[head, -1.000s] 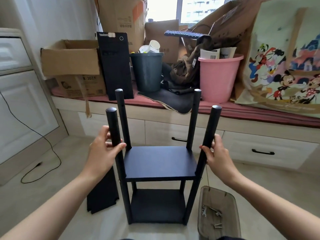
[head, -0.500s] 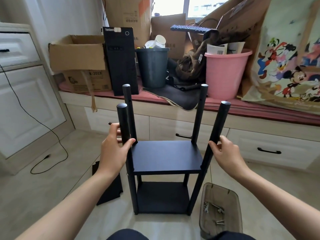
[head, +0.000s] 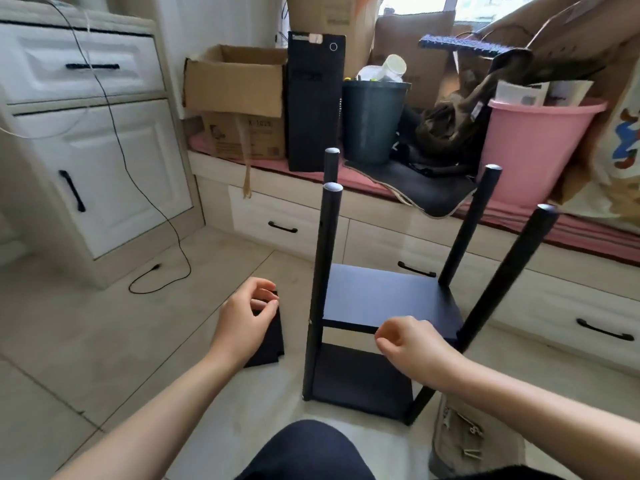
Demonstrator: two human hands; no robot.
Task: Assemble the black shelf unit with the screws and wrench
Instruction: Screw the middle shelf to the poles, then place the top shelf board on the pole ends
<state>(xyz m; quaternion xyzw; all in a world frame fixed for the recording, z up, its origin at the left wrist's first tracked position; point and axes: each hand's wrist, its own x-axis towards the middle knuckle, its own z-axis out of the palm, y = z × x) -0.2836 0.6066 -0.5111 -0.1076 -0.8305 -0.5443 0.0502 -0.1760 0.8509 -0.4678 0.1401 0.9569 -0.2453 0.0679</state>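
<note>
Black shelf unit [head: 388, 299] stands on the floor [head: 104, 341], its four posts pointing up. Left hand [head: 247, 317], loosely curled and empty, hovers left of it; right hand [head: 412, 344] hangs likewise before the upper shelf. Screws [head: 471, 434], seemingly, lie in a tray [head: 440, 445] near right.

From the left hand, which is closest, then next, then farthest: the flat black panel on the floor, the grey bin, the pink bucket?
From the left hand:
1. Black panel, on the floor directly under the hand.
2. Grey bin, up on the ledge, behind the shelf.
3. Pink bucket, far right on the ledge.
</note>
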